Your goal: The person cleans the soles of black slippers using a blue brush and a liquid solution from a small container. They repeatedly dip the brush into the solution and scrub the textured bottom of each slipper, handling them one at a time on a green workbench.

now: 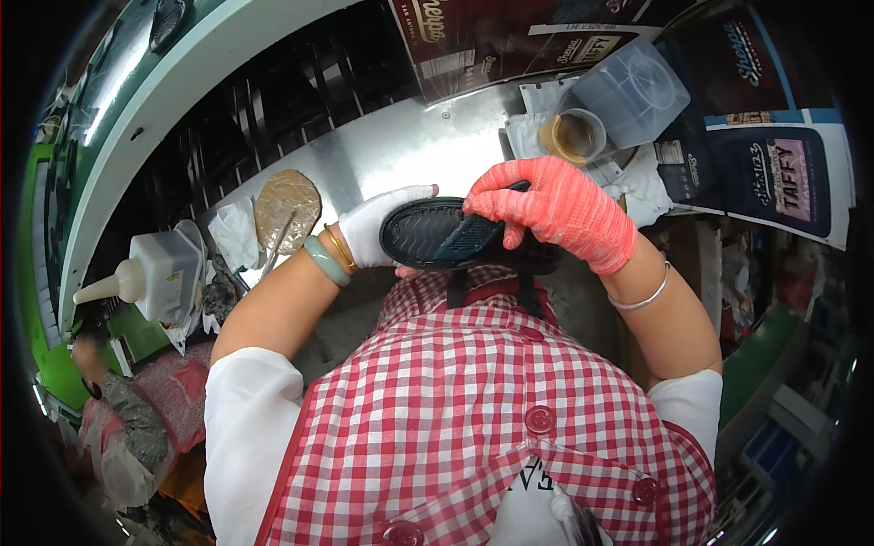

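Observation:
A black shoe sole [411, 235] with wavy tread and a dark bluish textured patch at its middle is held in front of my apron, tread facing up. My left hand [375, 224], in a white glove with bare fingertips, is closed round its left end. My right hand [557, 207], in a coral-red knitted glove, has its fingers pinched together over the sole's middle. A small dark piece shows beside those fingers; I cannot make out what it is or whether it is a separate thing. The sole's right end is partly under this hand.
A brown, film-covered round lump [288, 205] with a thin stick lies left of my hands. Further left is a white squeeze bottle [150, 280]. A cup of brownish liquid [572, 136] and a clear plastic container [637, 96] stand ahead right. A dark slatted conveyor [264, 118] runs behind.

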Demonstrator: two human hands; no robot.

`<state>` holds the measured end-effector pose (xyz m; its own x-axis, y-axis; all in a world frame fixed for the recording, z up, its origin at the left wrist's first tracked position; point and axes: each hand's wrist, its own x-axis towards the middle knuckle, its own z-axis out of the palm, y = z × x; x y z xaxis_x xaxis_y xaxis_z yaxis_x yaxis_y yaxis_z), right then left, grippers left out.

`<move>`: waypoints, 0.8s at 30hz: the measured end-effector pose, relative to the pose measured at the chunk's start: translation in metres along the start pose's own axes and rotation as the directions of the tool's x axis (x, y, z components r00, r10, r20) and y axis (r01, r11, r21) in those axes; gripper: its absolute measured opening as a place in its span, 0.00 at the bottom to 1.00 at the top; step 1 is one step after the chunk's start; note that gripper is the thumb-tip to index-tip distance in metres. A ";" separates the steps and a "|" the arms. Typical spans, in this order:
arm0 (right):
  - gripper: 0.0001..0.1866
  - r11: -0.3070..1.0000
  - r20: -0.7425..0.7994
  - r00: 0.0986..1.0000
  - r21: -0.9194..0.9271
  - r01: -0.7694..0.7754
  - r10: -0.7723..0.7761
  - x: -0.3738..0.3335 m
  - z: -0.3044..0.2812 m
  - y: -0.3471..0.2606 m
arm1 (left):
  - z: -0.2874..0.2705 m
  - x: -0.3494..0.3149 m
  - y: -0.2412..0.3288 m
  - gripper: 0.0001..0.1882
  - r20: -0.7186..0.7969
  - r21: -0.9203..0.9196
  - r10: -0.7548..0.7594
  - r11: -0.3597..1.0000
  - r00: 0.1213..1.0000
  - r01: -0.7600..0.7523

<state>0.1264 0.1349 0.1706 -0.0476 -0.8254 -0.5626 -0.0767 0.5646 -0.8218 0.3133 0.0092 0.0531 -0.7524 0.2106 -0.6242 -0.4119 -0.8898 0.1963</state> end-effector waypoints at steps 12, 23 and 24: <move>0.13 0.992 -0.036 0.999 -0.124 -0.027 0.023 -0.015 -0.011 -0.003 | 0.023 -0.005 0.012 0.26 -0.035 0.014 -0.063 0.998 0.997 0.064; 0.09 0.982 -0.168 0.969 0.020 0.190 -0.184 -0.041 -0.014 0.013 | -0.011 0.005 0.000 0.29 0.156 0.081 -0.060 0.996 0.986 0.047; 0.09 0.956 -0.164 0.945 0.030 0.292 -0.283 -0.037 -0.006 0.016 | -0.011 0.007 -0.001 0.29 0.204 0.079 -0.056 0.996 0.977 0.041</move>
<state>0.1204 0.1742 0.1789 -0.1866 -0.9405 -0.2840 -0.0571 0.2989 -0.9526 0.3139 0.0070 0.0405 -0.8170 0.3382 -0.4671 -0.4815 -0.8458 0.2298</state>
